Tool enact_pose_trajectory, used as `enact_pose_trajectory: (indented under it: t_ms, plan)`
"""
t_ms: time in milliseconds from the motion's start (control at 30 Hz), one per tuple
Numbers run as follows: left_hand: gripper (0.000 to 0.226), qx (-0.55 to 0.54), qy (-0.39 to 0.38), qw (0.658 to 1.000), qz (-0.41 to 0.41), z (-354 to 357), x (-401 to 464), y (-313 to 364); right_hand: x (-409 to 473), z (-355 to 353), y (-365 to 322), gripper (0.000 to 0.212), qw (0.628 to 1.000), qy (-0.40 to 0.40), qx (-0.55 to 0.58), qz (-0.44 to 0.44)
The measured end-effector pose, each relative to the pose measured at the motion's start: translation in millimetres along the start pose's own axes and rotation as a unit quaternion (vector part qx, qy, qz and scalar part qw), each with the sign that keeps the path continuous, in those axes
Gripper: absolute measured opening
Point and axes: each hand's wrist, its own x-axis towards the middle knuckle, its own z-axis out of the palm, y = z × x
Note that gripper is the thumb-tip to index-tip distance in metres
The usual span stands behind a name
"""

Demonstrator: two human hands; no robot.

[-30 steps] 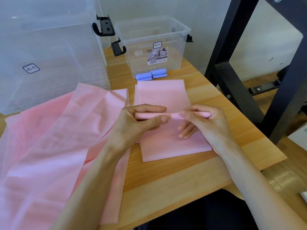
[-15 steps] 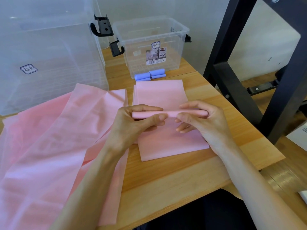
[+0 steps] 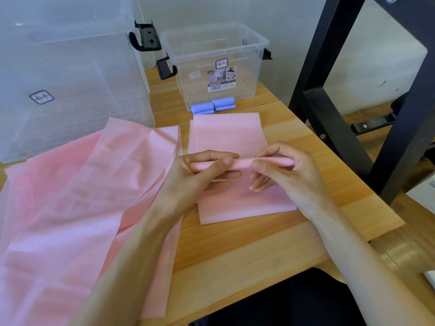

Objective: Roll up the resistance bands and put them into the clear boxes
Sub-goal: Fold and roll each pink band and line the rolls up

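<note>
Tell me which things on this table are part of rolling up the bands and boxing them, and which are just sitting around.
Part of the job:
- pink band being rolled, pinched by left hand and right hand
- loose pink bands spread at the left
- blue rolled bands
- small clear box
- large clear box

Just there:
- black metal frame
- wooden table

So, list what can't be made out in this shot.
- Head view: both hands cover most of the pink roll, so its tightness is hidden.
- Pink band pile: cut off by the left and bottom edges.
- Small clear box label: print too small.
</note>
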Motion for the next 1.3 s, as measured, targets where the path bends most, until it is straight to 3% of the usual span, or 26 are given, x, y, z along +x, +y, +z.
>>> enact_pose_trajectory:
  t_ms: [400,600,833,1300]
  plan:
    - [0.017,-0.006,0.058,0.998,0.013,-4.6,2.8,-0.3,-0.7,2.8,0.3,0.021,0.999,0.021,-0.024,-0.010]
    - [0.012,0.007,0.017,1.000,0.004,-4.4,3.3,-0.8,-0.4,2.2,0.5,0.016,0.998,0.050,-0.020,-0.015]
    - [0.023,0.004,0.031,0.999,0.008,-6.3,2.7,0.3,-2.2,1.2,-3.1,0.019,1.000,0.005,0.006,-0.012]
    - [0.022,0.028,0.031,0.999,0.012,-3.7,2.2,0.2,-2.1,0.7,-1.5,0.023,0.999,0.026,-0.014,-0.014]
